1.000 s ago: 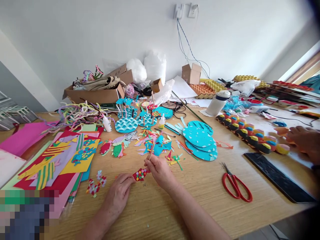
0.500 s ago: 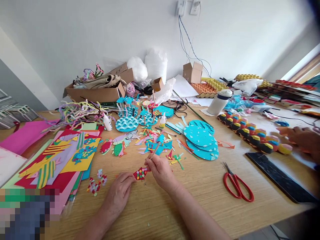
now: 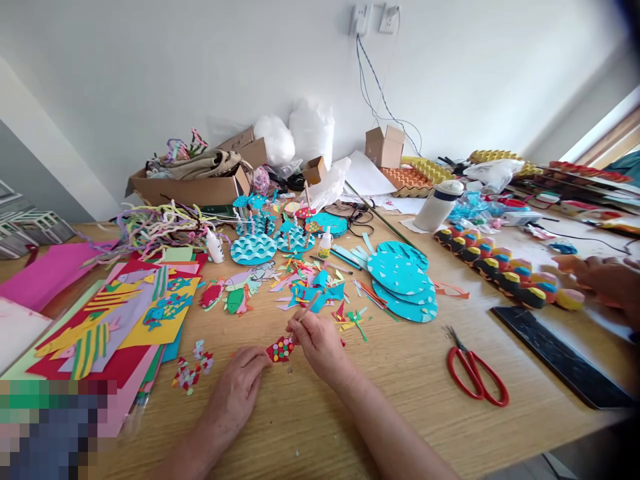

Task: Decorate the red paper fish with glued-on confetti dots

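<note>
My left hand (image 3: 241, 379) pinches the tail end of a small red paper fish (image 3: 281, 349) dotted with coloured paper circles. My right hand (image 3: 320, 343) grips a thin wooden stick (image 3: 311, 305), its upper end pointing up and right. The stick's lower tip is hidden behind my fingers, right at the fish. A bit of red shows past the right hand's far side. Left of the fish lies a little heap of coloured paper dots (image 3: 189, 373). Beyond my hands are several cut paper fish (image 3: 235, 299) and a scatter of paper scraps (image 3: 313, 287).
Red-handled scissors (image 3: 477, 377) and a black tablet-like slab (image 3: 555, 353) lie to the right. Blue paper discs (image 3: 400, 270), a small glue bottle (image 3: 325, 244) and coloured sheets (image 3: 120, 333) surround the work spot. Another person's hand (image 3: 607, 280) is at the far right, beside painted egg-carton strips (image 3: 500, 267).
My right hand has shifted slightly left over the fish, and a bit of red now shows past its far side. My left hand holds still.
</note>
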Demonstrator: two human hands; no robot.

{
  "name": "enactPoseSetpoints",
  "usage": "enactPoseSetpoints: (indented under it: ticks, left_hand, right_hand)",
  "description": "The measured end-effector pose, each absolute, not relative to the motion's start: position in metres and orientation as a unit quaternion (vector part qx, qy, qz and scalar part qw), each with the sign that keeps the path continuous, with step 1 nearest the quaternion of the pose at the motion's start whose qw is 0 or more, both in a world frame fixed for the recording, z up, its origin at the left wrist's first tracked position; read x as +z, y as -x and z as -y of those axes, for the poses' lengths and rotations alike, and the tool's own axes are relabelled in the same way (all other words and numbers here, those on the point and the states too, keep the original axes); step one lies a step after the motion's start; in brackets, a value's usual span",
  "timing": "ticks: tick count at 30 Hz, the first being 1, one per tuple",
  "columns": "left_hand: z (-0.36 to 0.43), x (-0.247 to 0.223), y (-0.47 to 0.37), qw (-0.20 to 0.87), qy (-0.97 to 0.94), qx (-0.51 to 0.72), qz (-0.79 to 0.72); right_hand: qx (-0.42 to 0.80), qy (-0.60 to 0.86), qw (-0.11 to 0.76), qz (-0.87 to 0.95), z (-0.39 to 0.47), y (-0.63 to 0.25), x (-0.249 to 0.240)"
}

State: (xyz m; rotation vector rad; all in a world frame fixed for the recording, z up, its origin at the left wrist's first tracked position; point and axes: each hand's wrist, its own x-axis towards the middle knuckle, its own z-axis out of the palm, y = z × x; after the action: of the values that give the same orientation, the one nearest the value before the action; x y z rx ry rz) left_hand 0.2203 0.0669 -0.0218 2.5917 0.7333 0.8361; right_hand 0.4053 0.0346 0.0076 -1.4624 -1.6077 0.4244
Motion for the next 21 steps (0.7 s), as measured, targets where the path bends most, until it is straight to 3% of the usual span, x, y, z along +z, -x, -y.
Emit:
enactPoseSetpoints:
  ticks: [21]
  left_hand:
    - [-0.0662, -0.0202, -0.2201, 0.157, -0.908, 0.297, -0.251]
  right_hand:
    - [0.177, 0.610, 0.440, 0.635, -0.0333, -0.4086, 0.0120]
